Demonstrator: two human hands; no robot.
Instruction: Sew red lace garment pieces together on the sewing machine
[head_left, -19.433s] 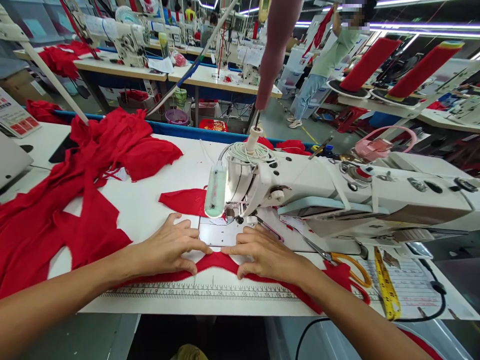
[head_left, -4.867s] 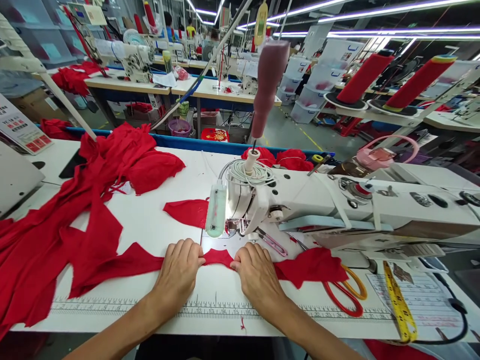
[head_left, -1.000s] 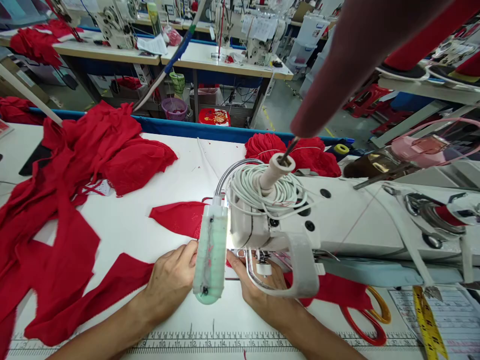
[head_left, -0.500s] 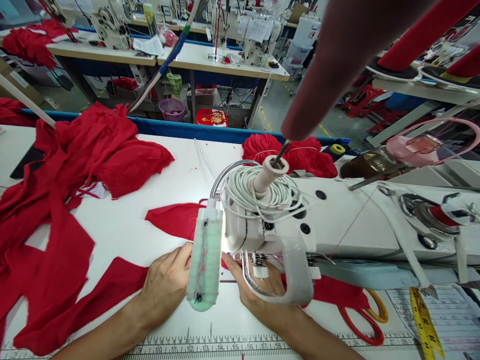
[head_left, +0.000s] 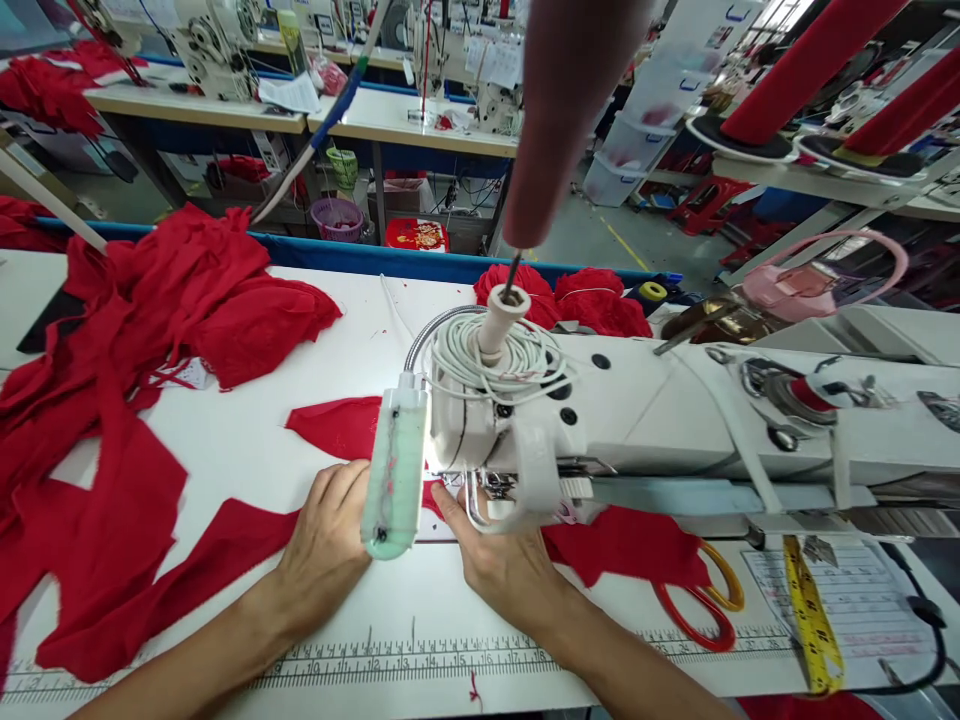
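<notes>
A narrow red fabric piece (head_left: 619,545) runs across the sewing machine bed, its middle at the needle area. My left hand (head_left: 330,530) is closed on its left part, the fingertips partly behind the pale green lamp (head_left: 394,470). From there the fabric's left end trails over the table. My right hand (head_left: 502,565) grips the piece just right of the needle area, index finger stretched along it, other fingers partly hidden under the head of the white sewing machine (head_left: 622,400). Behind the lamp lies another pointed red piece (head_left: 330,425).
A large heap of red fabric (head_left: 180,300) covers the left side. Scissors (head_left: 697,620) with orange and red handles lie right, partly under the fabric, near a yellow tape measure (head_left: 810,620) and a written sheet (head_left: 877,610). A printed ruler (head_left: 337,660) runs along the front edge.
Earlier my hands spread the red piece along the ruler, then held it before the needle; now they hold it at the needle area. Over the last second mainly the camera view shifts.
</notes>
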